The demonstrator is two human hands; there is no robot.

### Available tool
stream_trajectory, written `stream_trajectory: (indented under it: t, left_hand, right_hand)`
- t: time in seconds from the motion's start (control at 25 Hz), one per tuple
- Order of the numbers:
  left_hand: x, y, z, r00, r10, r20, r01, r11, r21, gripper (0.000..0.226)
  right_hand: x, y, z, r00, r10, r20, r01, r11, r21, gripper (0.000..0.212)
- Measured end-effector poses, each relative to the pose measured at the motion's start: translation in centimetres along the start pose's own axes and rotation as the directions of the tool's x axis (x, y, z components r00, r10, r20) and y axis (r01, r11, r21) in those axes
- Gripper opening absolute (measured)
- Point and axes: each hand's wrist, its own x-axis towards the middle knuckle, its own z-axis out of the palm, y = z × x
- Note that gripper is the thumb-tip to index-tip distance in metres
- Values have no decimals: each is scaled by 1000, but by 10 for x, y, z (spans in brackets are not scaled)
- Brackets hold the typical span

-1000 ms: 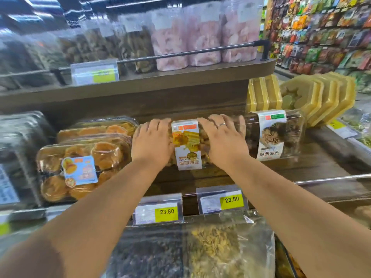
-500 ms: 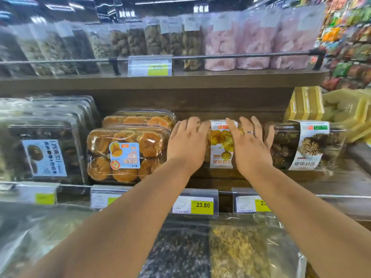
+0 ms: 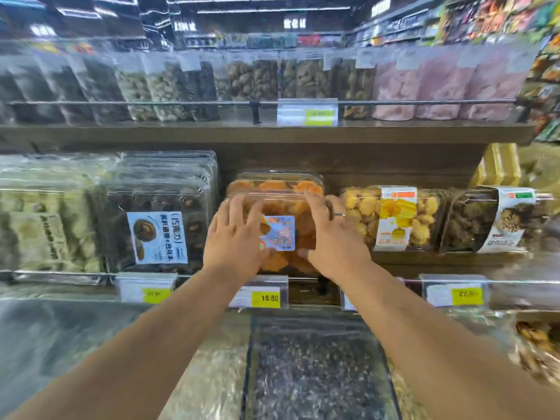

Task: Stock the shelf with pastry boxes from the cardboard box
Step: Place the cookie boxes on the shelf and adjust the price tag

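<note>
On the middle shelf (image 3: 430,260) stands a clear pastry box (image 3: 280,234) of orange-brown pastries with a blue label. A second box of the same kind (image 3: 275,184) is behind and above it. My left hand (image 3: 233,237) lies flat on the front box's left half and my right hand (image 3: 333,237), which wears a ring, on its right half. The fingers of both hands are straight and point up, with the thumbs below the label. To the right stands a yellow-cookie box (image 3: 394,219). The cardboard box is out of view.
A dark-cookie box (image 3: 497,221) stands at the far right. Clear boxes of dark pastries (image 3: 157,234) stand on the left. A metal rail with price tags (image 3: 266,297) runs along the shelf front. Bagged goods fill the upper shelf (image 3: 272,128) and the lower shelf (image 3: 315,368).
Both hands have left the yellow-cookie box and moved left onto the orange pastry box. The view has shifted left and blurred.
</note>
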Motion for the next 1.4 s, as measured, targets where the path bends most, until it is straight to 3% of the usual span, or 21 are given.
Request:
stream_trajectory:
  t: [0.12, 0.28, 0.48, 0.64, 0.8, 0.96, 1.04, 1.2, 1.32, 1.4]
  left_hand:
    - [-2, -23, 4, 994, 68, 89, -72, 996, 43, 95]
    - [-1, -29, 11, 988, 90, 123, -98, 993, 62, 88]
    - [-3, -25, 13, 986, 113, 122, -120, 992, 48, 80]
    - [-11, -49, 1, 975, 213, 63, -215, 977, 13, 74]
    - [-16, -98, -23, 970, 193, -145, -193, 981, 13, 69]
    - [-8, -161, -45, 997, -42, -66, 44, 999, 27, 78]
    - [-5, -184, -48, 997, -80, -20, 80, 996, 47, 83]
    - [-9, -208, -48, 995, -80, 52, 78, 996, 39, 80]
    - [-17, -189, -39, 995, 35, -93, -33, 999, 15, 71]
    - [-20, -163, -31, 957, 199, -209, -207, 978, -16, 63]
  right_hand:
    - [6, -23, 5, 999, 46, 25, -42, 987, -153, 112]
    - [12, -36, 13, 992, 129, 19, -123, 974, -191, 116]
    - [14, -39, 18, 988, 151, -23, -153, 964, -217, 117]
    - [11, -48, 16, 985, 168, -46, -175, 953, -249, 112]
    - [11, -96, 12, 996, 32, -85, -47, 982, -182, 93]
    - [23, -163, 17, 987, -111, -118, 95, 986, -138, 85]
    - [31, -185, 21, 983, -157, -96, 141, 977, -158, 84]
    - [36, -182, 27, 986, -154, -67, 137, 968, -210, 82]
    - [31, -154, 29, 972, -212, -96, 191, 962, -193, 69]
    - [30, -140, 27, 960, -230, -161, 216, 971, -104, 52]
